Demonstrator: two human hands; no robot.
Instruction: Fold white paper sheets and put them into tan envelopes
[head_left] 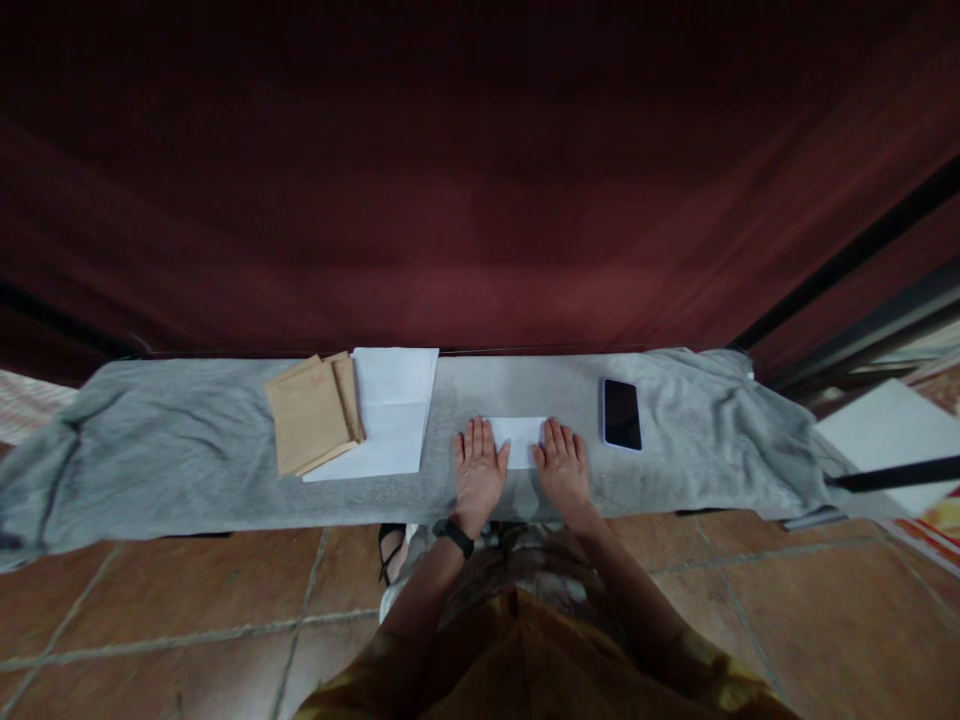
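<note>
A small folded white paper [517, 438] lies on the grey cloth [187, 440] that covers a long narrow table. My left hand [477, 472] rests flat on the paper's left end, fingers stretched out. My right hand [562, 468] lies flat on its right end, fingers also stretched out. A black band sits on my left wrist. Neither hand grips anything.
Left of my hands lie a stack of brown envelopes [311, 412] and white paper sheets [390, 420] beneath and beside them. A black phone [622, 413] lies face up to the right. A dark red curtain hangs behind the table. Tiled floor lies below; a white board [889, 430] stands at far right.
</note>
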